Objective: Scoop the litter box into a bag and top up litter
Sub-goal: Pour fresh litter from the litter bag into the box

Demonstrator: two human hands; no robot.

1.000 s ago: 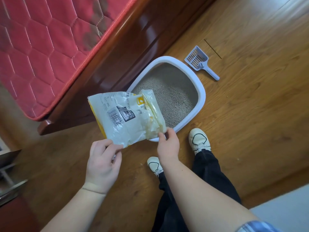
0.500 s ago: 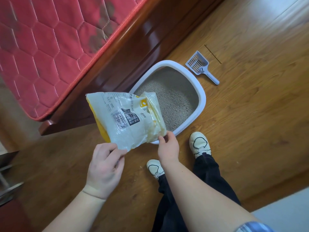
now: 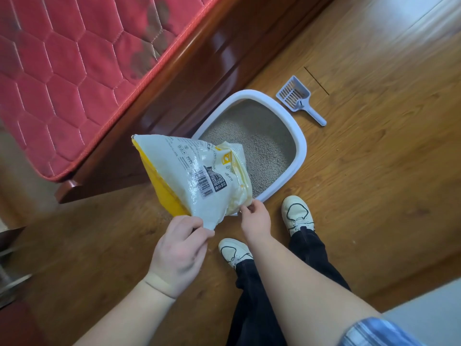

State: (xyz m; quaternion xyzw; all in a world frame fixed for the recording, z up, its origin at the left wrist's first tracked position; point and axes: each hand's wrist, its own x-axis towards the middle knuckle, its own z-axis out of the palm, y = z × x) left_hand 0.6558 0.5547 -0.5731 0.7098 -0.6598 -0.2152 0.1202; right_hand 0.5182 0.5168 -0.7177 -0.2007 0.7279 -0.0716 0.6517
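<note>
A white and yellow litter bag (image 3: 197,176) hangs tilted above the near left corner of the white litter box (image 3: 300,146), its crumpled mouth over the grey-brown litter (image 3: 262,148). My left hand (image 3: 180,250) pinches the bag's bottom corner. My right hand (image 3: 255,218) grips the bag's lower edge near its mouth. A pale blue slotted scoop (image 3: 298,98) lies on the floor just past the box's far right side.
A dark wooden bed frame (image 3: 174,96) with a red quilted mattress (image 3: 62,71) runs along the box's left. My two white shoes (image 3: 296,213) stand on the wooden floor right before the box. A few grains lie on the floor by the bag.
The bag has tipped further up, its bottom end raised by my left hand, showing more of the yellow side. Both hands keep their grip.
</note>
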